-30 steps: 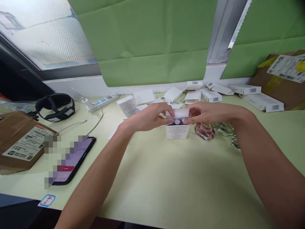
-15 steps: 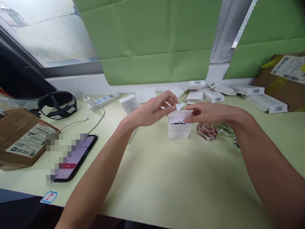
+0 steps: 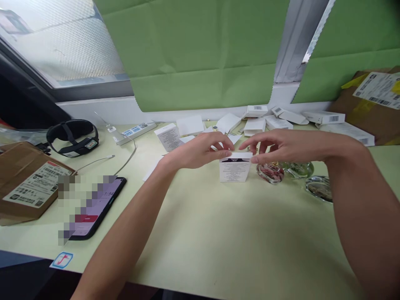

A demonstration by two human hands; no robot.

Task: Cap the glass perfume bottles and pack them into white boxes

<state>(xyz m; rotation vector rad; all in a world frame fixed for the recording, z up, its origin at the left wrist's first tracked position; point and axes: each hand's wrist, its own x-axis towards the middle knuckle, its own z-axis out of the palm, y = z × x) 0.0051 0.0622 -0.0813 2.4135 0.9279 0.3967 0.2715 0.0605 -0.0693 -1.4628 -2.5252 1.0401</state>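
A small white box (image 3: pixel 235 171) printed with fine grey text stands upright on the table. Its top flap is folded nearly level, and a dark gap shows beneath the flap's front edge. My left hand (image 3: pixel 204 149) grips the box's top left corner, thumb at the front and fingers curled over behind. At the top right corner, my right hand (image 3: pixel 281 146) has its thumb touching the box and its fingers apart above it. To the right, partly under my right hand, lie a reddish oval glass-like item (image 3: pixel 270 173), a green one (image 3: pixel 298 170) and a dark one (image 3: pixel 320 187).
Several white boxes (image 3: pixel 254 126) lie along the back by the green curtain (image 3: pixel 203 54). On the left are a phone (image 3: pixel 96 208), a brown carton (image 3: pixel 34 183), a black headset (image 3: pixel 75 139) and a power strip (image 3: pixel 137 132). A larger carton (image 3: pixel 368 108) stands back right.
The box's top flap has come down from raised to nearly flat. My right thumb has slid from the front face to the right corner, and its fingers have spread.
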